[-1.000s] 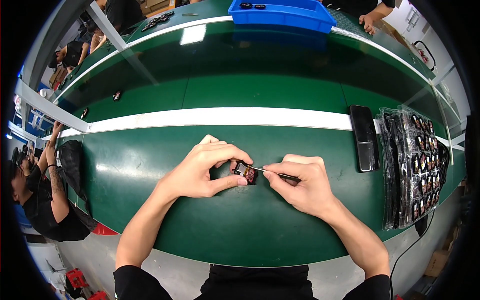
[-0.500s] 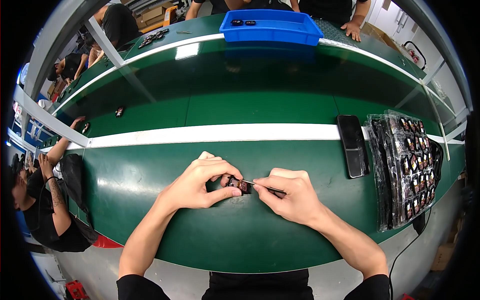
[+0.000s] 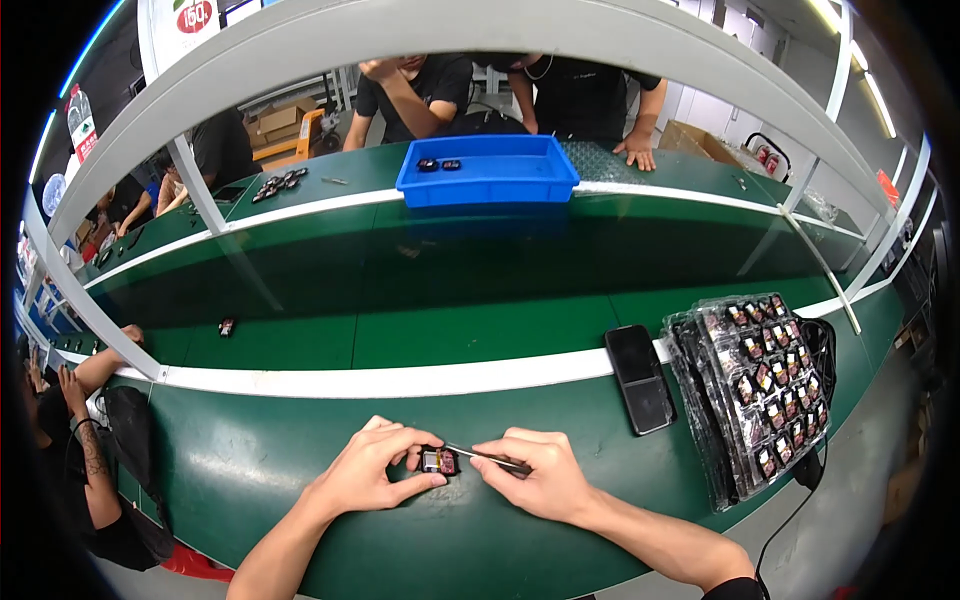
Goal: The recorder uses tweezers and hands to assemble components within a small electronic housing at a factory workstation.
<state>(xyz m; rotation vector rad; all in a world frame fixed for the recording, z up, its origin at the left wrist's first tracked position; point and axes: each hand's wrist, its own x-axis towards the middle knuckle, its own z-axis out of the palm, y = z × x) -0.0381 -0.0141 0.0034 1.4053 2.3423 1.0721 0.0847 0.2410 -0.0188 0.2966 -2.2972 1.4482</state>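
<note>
My left hand pinches a small black electronic module between thumb and fingers, low over the green table. The module has a pale rectangular part and reddish-brown detail on its upper face. From the other side my right hand grips a slim pointed metal tool like a pen; its exact kind is hard to make out. The tool's thin tip reaches the module's upper right edge, close to my left fingertips. My remaining right fingers are curled in.
Right of my hands lie a black phone and stacked clear plastic trays of similar modules. Beyond the white strip, one module lies on the green surface. A blue bin holds two black pieces. Co-workers sit at left and across.
The view has tilted upward, so the table and hands appear lower. The module's pale part now shows more clearly, and the tool tip is at its upper edge. Both hands keep their grips.
</note>
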